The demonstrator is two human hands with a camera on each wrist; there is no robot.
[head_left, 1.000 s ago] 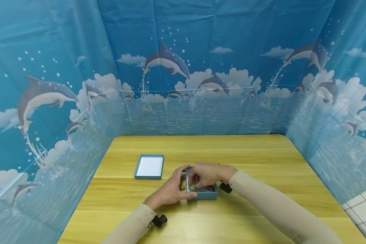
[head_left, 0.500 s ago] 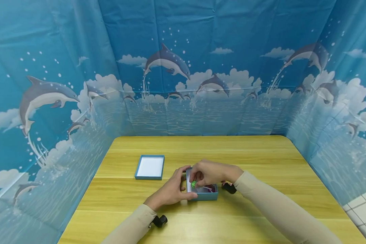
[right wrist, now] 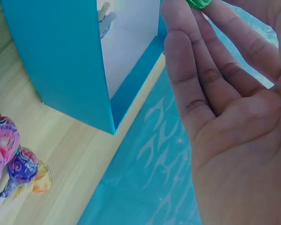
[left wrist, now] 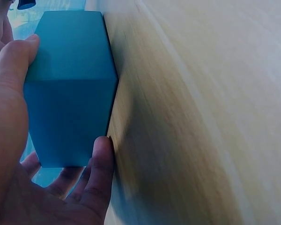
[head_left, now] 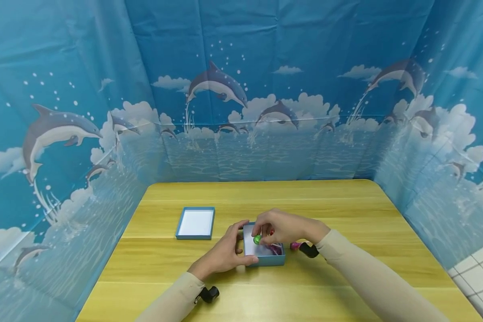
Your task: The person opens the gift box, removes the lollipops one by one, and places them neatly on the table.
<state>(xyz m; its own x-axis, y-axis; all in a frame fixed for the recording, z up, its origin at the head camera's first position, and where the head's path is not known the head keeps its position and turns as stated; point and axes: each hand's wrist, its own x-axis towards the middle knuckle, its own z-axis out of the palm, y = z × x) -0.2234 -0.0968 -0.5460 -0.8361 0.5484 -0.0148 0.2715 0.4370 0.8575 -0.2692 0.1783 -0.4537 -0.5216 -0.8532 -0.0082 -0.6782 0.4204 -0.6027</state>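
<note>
An open blue box with a white inside stands on the table. My left hand grips its left end, the thumb along the front wall and the fingers round the far side. Over the box opening, my right hand pinches a green-wrapped lollipop between thumb and fingertips. In the right wrist view only a bit of that green wrapper shows at the top. Inside the box, dark red lollipops lie at the right end, and pale sticks show through the opening.
A blue lid with a white inside lies left of the box. Right of the box are more wrapped lollipops: a pink one, a purple one and a yellow one. A dolphin-print curtain borders the table.
My right hand has moved slightly up and to the right with the green lollipop, showing more of the box's inside. My left hand keeps its grip on the box.
</note>
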